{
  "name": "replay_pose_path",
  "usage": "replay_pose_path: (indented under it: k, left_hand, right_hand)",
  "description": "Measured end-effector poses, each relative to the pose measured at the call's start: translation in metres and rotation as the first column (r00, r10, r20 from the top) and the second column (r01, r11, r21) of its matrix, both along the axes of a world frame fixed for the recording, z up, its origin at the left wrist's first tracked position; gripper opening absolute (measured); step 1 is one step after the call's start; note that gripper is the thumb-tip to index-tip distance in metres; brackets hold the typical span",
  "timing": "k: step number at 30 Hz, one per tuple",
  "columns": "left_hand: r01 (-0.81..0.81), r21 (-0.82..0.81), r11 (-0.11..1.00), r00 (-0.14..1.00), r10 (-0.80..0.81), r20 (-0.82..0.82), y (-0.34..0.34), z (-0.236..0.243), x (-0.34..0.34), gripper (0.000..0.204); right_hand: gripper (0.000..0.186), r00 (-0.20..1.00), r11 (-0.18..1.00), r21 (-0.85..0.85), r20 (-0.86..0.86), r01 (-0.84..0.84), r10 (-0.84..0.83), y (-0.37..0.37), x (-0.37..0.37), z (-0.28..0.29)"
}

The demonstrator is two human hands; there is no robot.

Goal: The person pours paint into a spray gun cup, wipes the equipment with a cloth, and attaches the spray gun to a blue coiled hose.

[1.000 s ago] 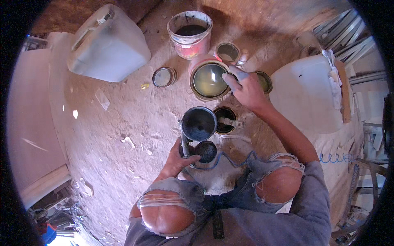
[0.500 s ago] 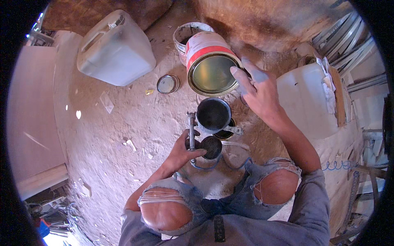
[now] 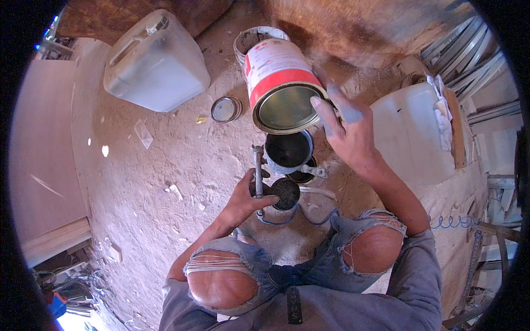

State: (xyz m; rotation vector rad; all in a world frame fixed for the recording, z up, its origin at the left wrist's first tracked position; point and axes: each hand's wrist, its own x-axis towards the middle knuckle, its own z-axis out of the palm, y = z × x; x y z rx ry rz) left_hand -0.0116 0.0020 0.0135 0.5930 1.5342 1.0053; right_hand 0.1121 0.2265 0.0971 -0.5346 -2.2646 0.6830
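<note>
My right hand (image 3: 349, 122) grips the rim of a red-and-white paint can (image 3: 284, 77) on its right side, thumb over the edge. The can tilts with its golden metal end toward me, its lower rim at the far edge of an open cup (image 3: 288, 151) with a dark inside. No stream of paint shows. My left hand (image 3: 248, 196) is closed round what looks like a spray gun (image 3: 258, 176), a grey metal tube beside the cup with a blue hose (image 3: 281, 223) near its lower end. The left thumb touches a round black piece (image 3: 285, 194); the other fingers are partly hidden.
A white jerrycan (image 3: 157, 66) stands at far left, a whitish container (image 3: 411, 132) at right. Behind the can is a pail (image 3: 240, 41). A small tin (image 3: 225, 110) and paper scraps (image 3: 143, 134) lie on the dusty floor. A dark round tin (image 3: 303, 174) sits partly under the cup.
The paint can has tipped further, its round end dropping slightly toward me and over the cup's far edge; my right hand moved with it. My left hand stays nearly in place.
</note>
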Motion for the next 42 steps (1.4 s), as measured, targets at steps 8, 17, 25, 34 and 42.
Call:
replay_pose_path:
  k: [8,17,25,34,42]
  left_hand:
    - [-0.076,0.033,0.997,0.997,0.076,0.008,-0.002,-0.007,0.005,0.071]
    - [-0.057,0.008,0.998,0.998,0.057,0.000,0.003,-0.002,0.004,0.068]
    - [-0.073,0.069,0.995,0.995,0.078,-0.066,0.001,-0.027,0.002,0.068]
    - [-0.094,0.096,0.991,0.995,0.096,-0.015,-0.002,-0.035,0.004,0.066]
    - [-0.066,0.105,0.992,0.997,0.069,-0.023,-0.003,-0.010,0.003,0.072]
  right_hand:
    - [0.053,0.995,0.994,0.100,-0.088,-0.044,0.053,-0.002,0.000,-0.007]
    - [0.048,1.000,0.997,0.078,-0.012,-0.028,0.029,-0.005,0.002,0.000]
    - [0.043,0.993,0.989,-0.150,-0.120,-0.007,-0.011,0.003,-0.004,-0.018]
    - [0.035,0.962,0.655,-0.722,0.270,0.223,-0.031,0.033,-0.011,-0.018]
    - [0.038,0.968,0.893,-0.438,0.251,0.107,0.007,0.070,-0.029,-0.166]
